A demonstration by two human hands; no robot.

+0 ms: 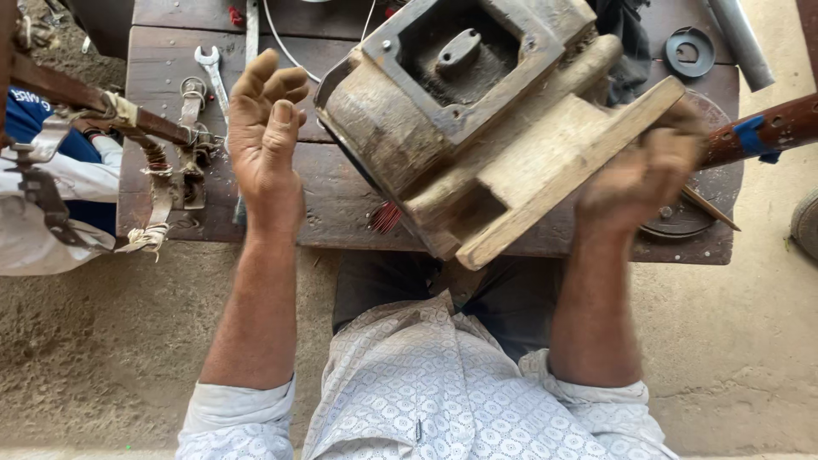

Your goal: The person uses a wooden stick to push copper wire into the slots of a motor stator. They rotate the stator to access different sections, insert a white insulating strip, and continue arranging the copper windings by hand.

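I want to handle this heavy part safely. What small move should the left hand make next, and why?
Probably bring the left hand onto the near side of the metal housing. It is open and off the housing, which sits tilted on the wooden table, and only the blurred right hand holds it, at the flat base plate.

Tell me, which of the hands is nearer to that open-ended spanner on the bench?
Left. The left hand hovers open just right of the spanner; the right hand is far across, at the wooden-mounted metal housing.
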